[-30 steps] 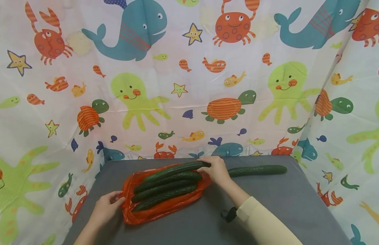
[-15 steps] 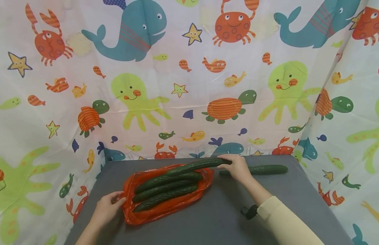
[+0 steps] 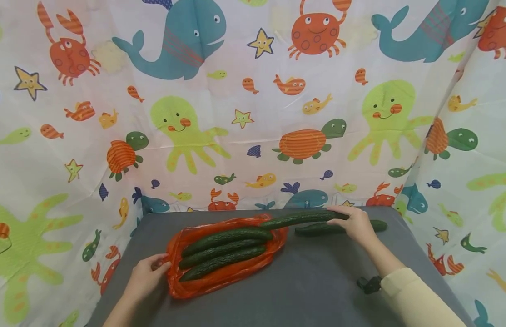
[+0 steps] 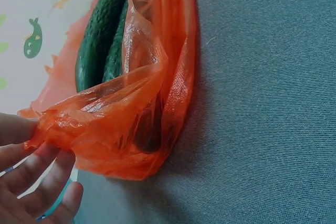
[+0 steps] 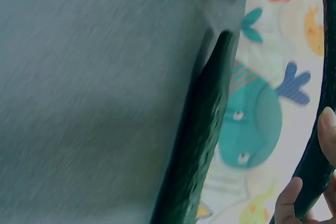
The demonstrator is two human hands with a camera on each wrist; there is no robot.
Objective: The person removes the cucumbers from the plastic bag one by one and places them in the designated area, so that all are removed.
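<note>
An orange plastic bag (image 3: 232, 271) lies opened out on the table, with three cucumbers (image 3: 222, 249) side by side in it. My left hand (image 3: 146, 277) pinches the bag's left edge between thumb and fingers; the left wrist view shows the gathered plastic (image 4: 63, 129) there. Away to the right, my right hand (image 3: 355, 225) grips one end of a long cucumber (image 3: 300, 218), lifted above the table. Its far tip is near the bag's right rim. Below and behind that hand, another cucumber (image 5: 197, 145) lies on the table, partly hidden in the head view.
The grey table (image 3: 310, 286) is walled at the back and sides by a white curtain (image 3: 253, 104) printed with sea animals. A small black device (image 3: 369, 284) sits at the right wrist, by the cream sleeve (image 3: 416, 295).
My right hand has moved to the right with its cucumber, drawing it from beside the other three out past the bag's right end. The left hand stays at the bag's edge.
</note>
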